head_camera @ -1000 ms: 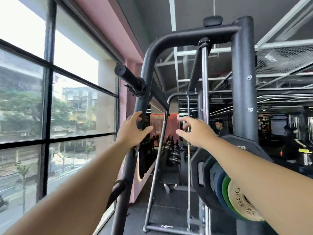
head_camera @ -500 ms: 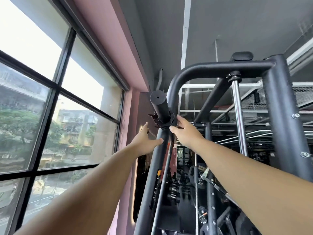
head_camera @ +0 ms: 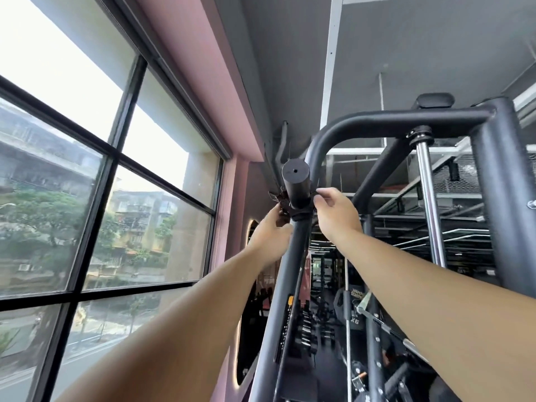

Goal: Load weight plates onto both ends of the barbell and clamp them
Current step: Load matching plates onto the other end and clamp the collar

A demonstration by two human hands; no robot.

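Above both grips, the black barbell sleeve [head_camera: 295, 184] is shown end-on, its flat cap marked by a small central hole. A dark spring collar [head_camera: 299, 212] is ringed around its base and is pinched by the left hand [head_camera: 271, 237] and right hand [head_camera: 336, 214]. Left of the grip, open room is bounded by the window [head_camera: 87, 175]; just right, the curved rack frame [head_camera: 377, 117] is crossed.

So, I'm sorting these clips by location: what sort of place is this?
Most likely a gym. The left hand and right hand grip a clamp on a barbell sleeve at a black steel rack, and what look like dumbbell rows stand farther back.
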